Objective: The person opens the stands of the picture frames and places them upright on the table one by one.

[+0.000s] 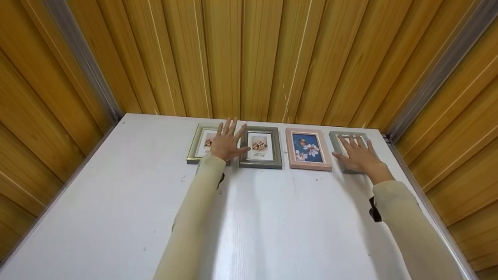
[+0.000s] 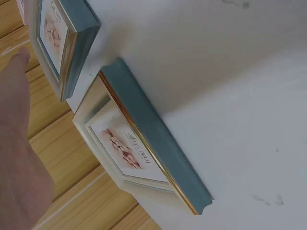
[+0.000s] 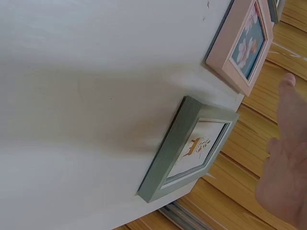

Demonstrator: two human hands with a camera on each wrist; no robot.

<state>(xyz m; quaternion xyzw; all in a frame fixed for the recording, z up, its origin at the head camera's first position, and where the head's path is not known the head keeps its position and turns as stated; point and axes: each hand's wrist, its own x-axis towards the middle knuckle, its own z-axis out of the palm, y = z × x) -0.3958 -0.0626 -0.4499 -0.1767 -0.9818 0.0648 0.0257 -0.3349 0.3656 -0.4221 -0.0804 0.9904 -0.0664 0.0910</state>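
Four picture frames lie in a row along the far edge of a white surface. My left hand (image 1: 226,145), fingers spread, is over the gold-edged frame (image 1: 192,155) at the left end and overlaps the side of the grey-green frame (image 1: 277,147) beside it. Third in the row is a pink frame (image 1: 289,149) with a blue flower picture. Over the right-end sage-green frame (image 1: 335,140) my right hand (image 1: 361,158) is spread too, hiding much of its picture. Both wrist views show a gap between hand and frames; neither hand grips anything.
The white surface (image 1: 116,202) stretches toward me, with small marks and the arms' shadows on it. Yellow-brown wood-look panels (image 1: 256,58) stand beyond its far edge and at both sides. Grey metal strips (image 1: 83,54) run along the panel corners.
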